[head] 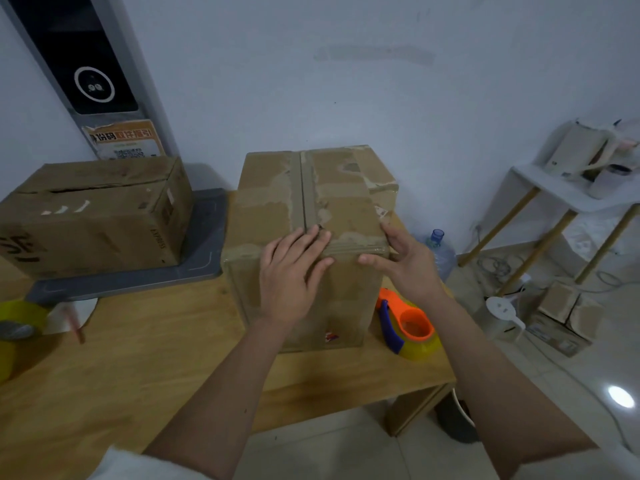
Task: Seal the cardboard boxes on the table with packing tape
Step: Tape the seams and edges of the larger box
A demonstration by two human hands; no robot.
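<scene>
Tape end to be pressed flat over near top edge of box [311,209]; left hand [291,271] spread flat there, right hand [405,261] spread at box corner.

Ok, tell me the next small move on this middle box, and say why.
Probably slide the left hand along the tape at the near top edge of the box to press it flat. The strip looks ridged there, both hands already rest on that edge, and the right hand steadies the corner.

Water jug [439,249], white shelf [568,192], perhaps a kettle [500,311].
</scene>
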